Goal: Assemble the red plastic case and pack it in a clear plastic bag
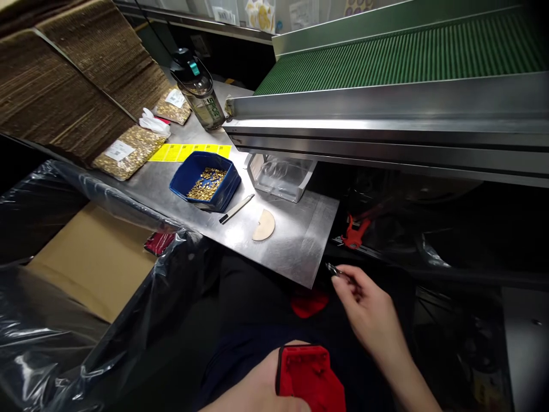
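A green ribbed conveyor belt [412, 51] runs above and behind the steel worktop [295, 240]. On the worktop sits a blue tray [182, 182] of small brass parts, with a clear plastic tray [278, 178] just beside it under the conveyor. Below the worktop's near edge, the left hand [274, 389] grips a red plastic piece [309, 377], fingers closed on it. The right hand [369, 309] pinches a small dark metal part [333, 269] at its fingertips, near the worktop's corner.
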Available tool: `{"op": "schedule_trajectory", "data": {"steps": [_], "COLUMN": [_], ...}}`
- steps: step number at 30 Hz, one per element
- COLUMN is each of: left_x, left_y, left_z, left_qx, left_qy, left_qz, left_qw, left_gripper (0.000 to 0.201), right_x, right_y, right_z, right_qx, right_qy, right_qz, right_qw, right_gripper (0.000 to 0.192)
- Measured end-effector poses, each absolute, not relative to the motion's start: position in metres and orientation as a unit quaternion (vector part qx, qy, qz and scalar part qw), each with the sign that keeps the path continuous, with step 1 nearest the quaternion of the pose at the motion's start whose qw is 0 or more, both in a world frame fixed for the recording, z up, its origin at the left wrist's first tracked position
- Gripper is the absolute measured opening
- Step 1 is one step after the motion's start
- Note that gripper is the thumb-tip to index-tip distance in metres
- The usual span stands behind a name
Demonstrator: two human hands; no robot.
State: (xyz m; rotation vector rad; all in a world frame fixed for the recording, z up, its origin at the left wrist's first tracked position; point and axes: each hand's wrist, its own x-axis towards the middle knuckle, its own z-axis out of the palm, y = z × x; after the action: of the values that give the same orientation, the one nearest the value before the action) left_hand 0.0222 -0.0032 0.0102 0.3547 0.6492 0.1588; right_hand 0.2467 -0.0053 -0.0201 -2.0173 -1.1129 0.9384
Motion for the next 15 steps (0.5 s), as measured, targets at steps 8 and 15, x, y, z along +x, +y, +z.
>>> {"op": "schedule_trajectory", "data": {"steps": [8,15], "left_x": [0.014,0.023], "left_y": [0.018,0.016], "left_z": [0.027,0.025], "left_qx": [0.202,0.187], "left_qy": [0.269,0.222], "left_qz": [0.041,0.083], "left_qw": [0.941,0.953], "left_gripper": [0.077,0.068], "right_x": [0.241,0.244], "right_y": [0.018,-0.03], "right_z": [-0.052,0.046], "right_qx": [-0.718,-0.501], "right_qy": [-0.51,-0.733], "right_qz": [0.392,0.35], "right_qw": [0.266,0.298], "right_gripper": [0.011,0.023]}}
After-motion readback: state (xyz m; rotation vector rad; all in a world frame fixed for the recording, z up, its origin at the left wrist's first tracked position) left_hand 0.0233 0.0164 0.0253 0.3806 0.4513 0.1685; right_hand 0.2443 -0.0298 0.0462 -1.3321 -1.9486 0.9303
